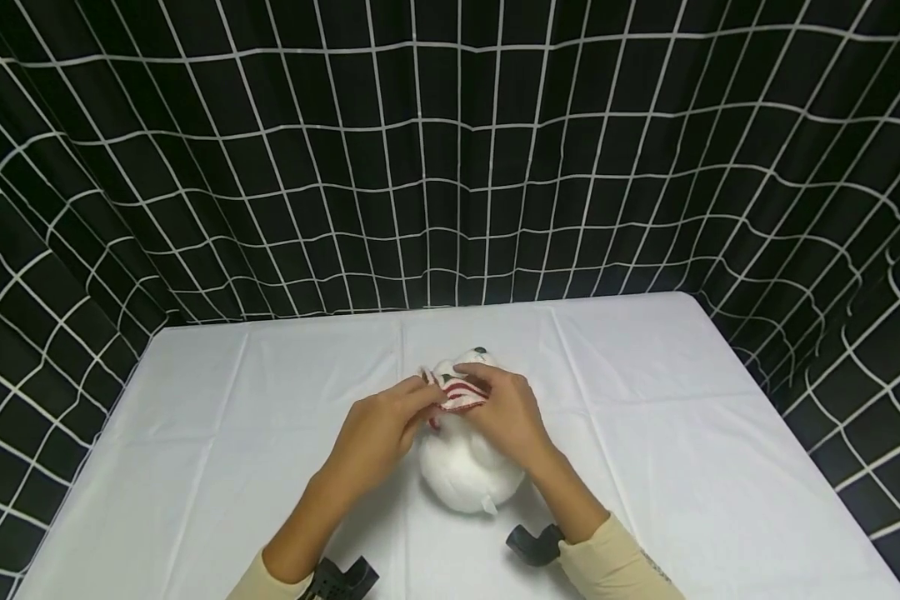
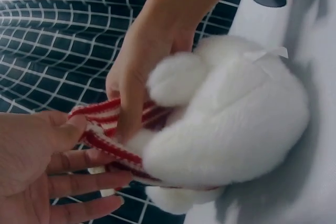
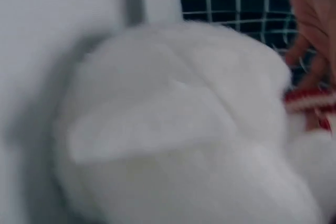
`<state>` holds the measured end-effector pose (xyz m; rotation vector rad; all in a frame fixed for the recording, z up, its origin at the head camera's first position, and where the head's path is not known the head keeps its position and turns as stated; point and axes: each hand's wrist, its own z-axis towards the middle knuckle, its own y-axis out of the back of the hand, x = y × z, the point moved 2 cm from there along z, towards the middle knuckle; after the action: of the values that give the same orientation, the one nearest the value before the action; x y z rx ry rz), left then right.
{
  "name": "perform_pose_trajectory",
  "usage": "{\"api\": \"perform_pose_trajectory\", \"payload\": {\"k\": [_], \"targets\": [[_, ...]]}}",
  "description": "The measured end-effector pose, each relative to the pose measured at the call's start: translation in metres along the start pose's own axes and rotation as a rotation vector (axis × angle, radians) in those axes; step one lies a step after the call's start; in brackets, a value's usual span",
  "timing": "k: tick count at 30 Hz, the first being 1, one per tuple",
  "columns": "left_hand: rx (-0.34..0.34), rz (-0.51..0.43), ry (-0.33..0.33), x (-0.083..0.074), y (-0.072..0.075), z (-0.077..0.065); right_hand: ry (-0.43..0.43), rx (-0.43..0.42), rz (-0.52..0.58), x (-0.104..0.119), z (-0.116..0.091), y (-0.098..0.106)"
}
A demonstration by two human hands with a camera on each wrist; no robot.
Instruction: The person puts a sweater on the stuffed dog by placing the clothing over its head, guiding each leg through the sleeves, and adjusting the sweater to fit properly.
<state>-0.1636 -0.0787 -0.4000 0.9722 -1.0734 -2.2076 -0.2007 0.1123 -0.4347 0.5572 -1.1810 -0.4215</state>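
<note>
While your left hand (image 1: 378, 429) pinches the edge of the red-and-white striped knit (image 1: 461, 395) on the white plush toy (image 1: 467, 475), your right hand (image 1: 512, 417) has fingers inside it; whether they pinch cannot be told. The toy rests on the tablecloth (image 1: 285, 392) between your wrists.

White tablecloth (image 1: 270, 392), black gridded backdrop (image 1: 438, 154)

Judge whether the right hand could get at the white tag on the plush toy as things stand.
Probably yes: the white tag sticks out uncovered at the near end of the plush toy, though the right hand would first have to leave the striped cloth.
</note>
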Motion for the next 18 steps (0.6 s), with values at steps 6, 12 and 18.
{"api": "perform_pose_trajectory", "payload": {"k": [6,12,18], "targets": [[0.012,-0.047,0.051,0.003,-0.003,0.0,0.052,0.147,0.162,-0.008,0.001,0.006],[0.021,-0.024,-0.004,-0.002,-0.007,-0.001,-0.003,0.039,0.139,-0.007,0.001,-0.001],[0.05,-0.048,0.002,-0.007,-0.012,-0.001,-0.011,0.002,0.112,-0.007,0.001,-0.007]]}}
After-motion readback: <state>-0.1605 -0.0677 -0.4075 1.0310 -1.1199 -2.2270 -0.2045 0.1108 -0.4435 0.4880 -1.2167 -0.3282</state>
